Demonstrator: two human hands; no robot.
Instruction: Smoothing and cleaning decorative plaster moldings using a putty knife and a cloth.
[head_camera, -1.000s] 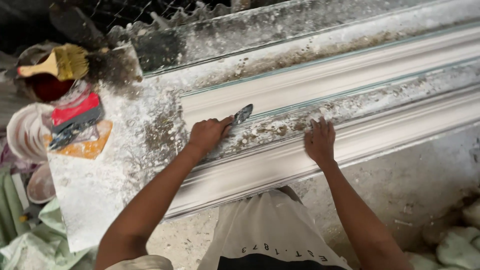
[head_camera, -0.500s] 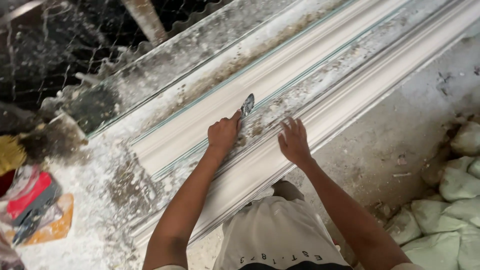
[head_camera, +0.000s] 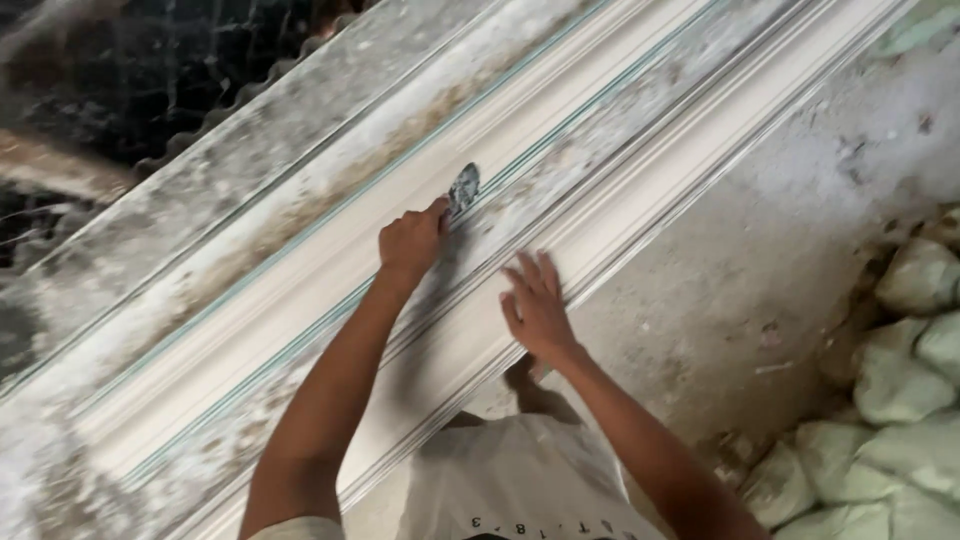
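scraper: (head_camera: 463, 187) a small flat blade, grey and crusted with plaster, its tip against the moulding's middle band.
left hand: (head_camera: 412, 242) fingers clenched round the scraper's handle, the blade sticking out past the knuckles.
right hand: (head_camera: 535, 308) fingers released and spread, palm flat on the near ribbed edge of the moulding, just beside the left hand.
moulding: (head_camera: 300, 270) a long white plaster length running slantwise, smooth pale strip in the middle, thin greenish lines beside it, grey-brown speckled grime on the outer bands.
sacks: (head_camera: 890, 400) pale green, bulging, tied shut, heaped on the floor at the right; contents hidden.
floor: (head_camera: 760, 250) dusty grey concrete.
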